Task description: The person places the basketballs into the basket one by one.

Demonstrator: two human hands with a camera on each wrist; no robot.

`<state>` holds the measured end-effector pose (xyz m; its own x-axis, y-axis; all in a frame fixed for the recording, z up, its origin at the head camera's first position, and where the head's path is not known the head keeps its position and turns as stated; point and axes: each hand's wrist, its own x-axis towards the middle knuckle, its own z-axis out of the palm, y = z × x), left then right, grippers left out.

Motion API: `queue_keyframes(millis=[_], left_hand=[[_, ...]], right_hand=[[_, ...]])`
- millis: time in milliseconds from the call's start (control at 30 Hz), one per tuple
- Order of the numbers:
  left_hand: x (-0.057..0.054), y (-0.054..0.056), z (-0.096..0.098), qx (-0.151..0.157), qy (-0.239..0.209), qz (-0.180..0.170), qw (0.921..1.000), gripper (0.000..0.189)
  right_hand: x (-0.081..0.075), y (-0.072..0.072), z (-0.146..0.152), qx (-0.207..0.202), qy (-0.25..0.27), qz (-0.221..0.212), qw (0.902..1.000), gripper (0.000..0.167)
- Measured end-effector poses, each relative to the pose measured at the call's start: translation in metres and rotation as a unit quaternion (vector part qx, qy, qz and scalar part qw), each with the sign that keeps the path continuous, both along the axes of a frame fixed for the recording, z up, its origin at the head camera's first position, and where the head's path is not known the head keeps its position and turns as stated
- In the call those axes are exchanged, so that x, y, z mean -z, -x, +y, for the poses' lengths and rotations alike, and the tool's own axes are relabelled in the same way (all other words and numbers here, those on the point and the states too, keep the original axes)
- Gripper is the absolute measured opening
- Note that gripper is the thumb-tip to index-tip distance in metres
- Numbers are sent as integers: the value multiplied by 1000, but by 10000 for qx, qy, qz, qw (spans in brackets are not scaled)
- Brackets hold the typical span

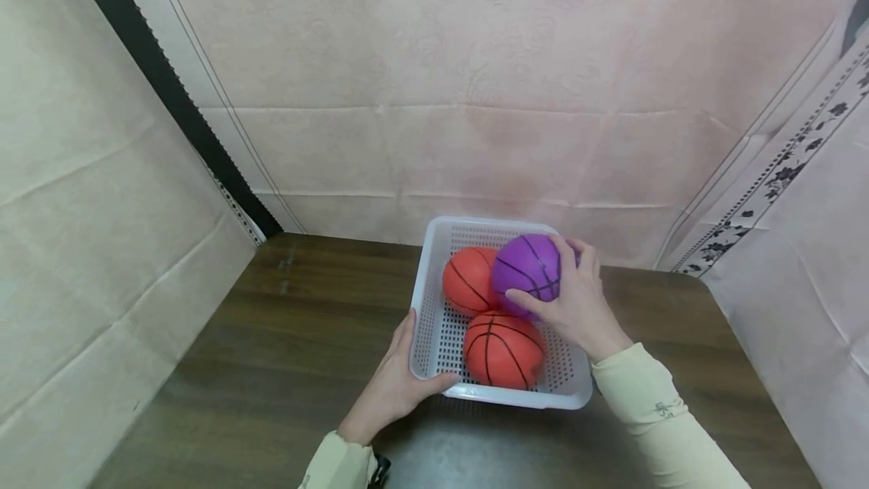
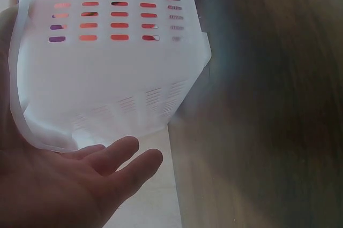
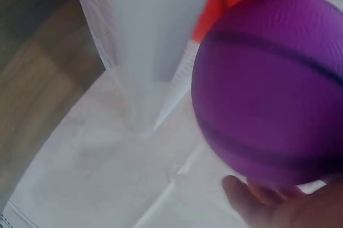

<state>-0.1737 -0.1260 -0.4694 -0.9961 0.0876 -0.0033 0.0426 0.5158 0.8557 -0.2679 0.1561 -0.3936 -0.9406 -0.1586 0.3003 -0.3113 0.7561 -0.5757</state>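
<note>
While the left hand (image 1: 397,383) steadies the white basket (image 1: 434,247) low in the frame's centre, the right hand (image 1: 577,300) cups the purple ball (image 1: 526,266) over two orange balls (image 1: 502,349), probably mid-transfer; next comes a steady carry.

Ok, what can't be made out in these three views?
- Head view: whether the purple ball rests on the orange balls or is lifted; the right hand covers its far side.
- Left wrist view: the basket contents, only colour through slots; left hand cut off.
- Right wrist view: blurred; only fingertips show.
</note>
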Motion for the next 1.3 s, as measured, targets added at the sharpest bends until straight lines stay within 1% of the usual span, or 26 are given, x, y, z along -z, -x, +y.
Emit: queue_keyframes(millis=[100,167,233,300,367,433,500,600,667,800,900,1033,1133,1233,1300], left_hand=[[0,0,1,47,-27,40,10000,122],[0,0,2,66,-36,50,10000,122],[0,0,3,68,-16,64,10000,121],[0,1,3,60,-25,70,10000,121],[0,1,2,63,-58,59,9999,122],[0,1,1,69,-91,38,9999,122],[0,2,1,71,-107,21,9999,122],[0,2,2,67,-109,-12,9999,122],[1,3,2,78,-105,-26,9999,122],[2,4,3,108,-36,-47,9999,123],[2,4,3,81,94,-51,9999,125],[2,4,3,18,173,-78,9998,125],[2,4,2,-6,211,-113,9997,125],[1,5,0,-30,269,-107,9996,126],[1,5,-1,-42,267,-96,9996,127]], right_hand=[[-1,0,9,4,-255,-233,9994,100],[-2,1,18,58,-483,-240,9985,93],[-3,1,28,139,-594,-220,9979,86],[-3,0,35,232,-532,-184,9981,82],[-3,-1,40,270,-360,-84,9990,78],[-2,-1,42,187,-181,138,9996,72],[-1,0,42,13,-137,330,9994,67],[2,0,41,-212,-265,357,9988,60],[6,0,41,-204,-442,171,9987,62],[15,-4,46,15,-741,-122,9972,67],[20,-6,48,-8,-847,-173,9963,62],[25,-6,51,-36,-663,29,9978,54],[24,-7,53,1,-443,319,9985,51],[22,-7,51,-119,-366,492,9981,55],[22,-7,48,-260,-442,552,9972,58]])
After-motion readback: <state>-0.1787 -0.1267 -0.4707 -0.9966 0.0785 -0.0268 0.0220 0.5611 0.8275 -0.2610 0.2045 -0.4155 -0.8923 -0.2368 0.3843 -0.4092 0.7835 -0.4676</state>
